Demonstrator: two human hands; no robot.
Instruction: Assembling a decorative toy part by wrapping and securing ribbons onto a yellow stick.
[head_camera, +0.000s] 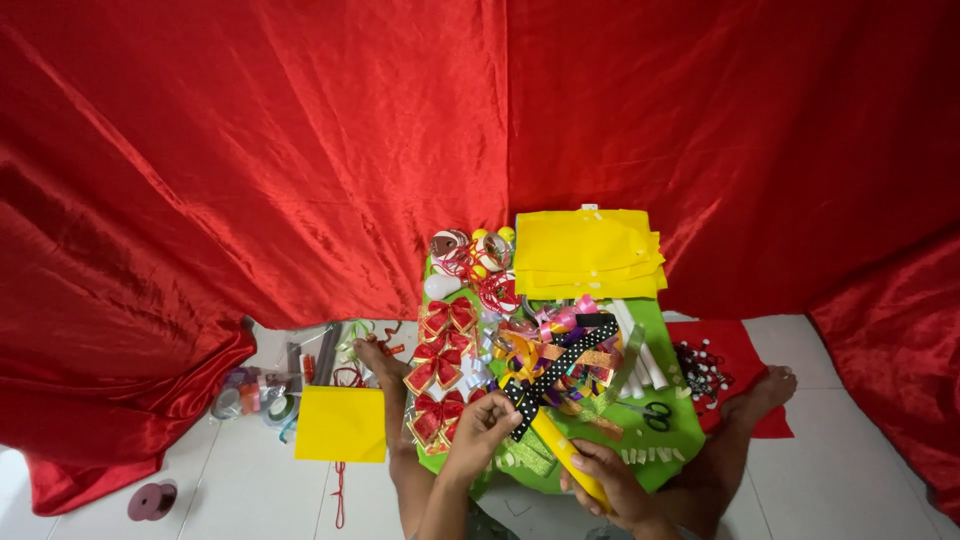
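My left hand (483, 425) pinches the near end of a black dotted ribbon (560, 368) that runs up across the green mat (680, 420); my right hand (610, 478) is closed round a yellow stick (562, 448) below it. I'd keep the ribbon taut and flat. Red bows (440, 365), scissors (652, 412) and loose ribbons crowd close.
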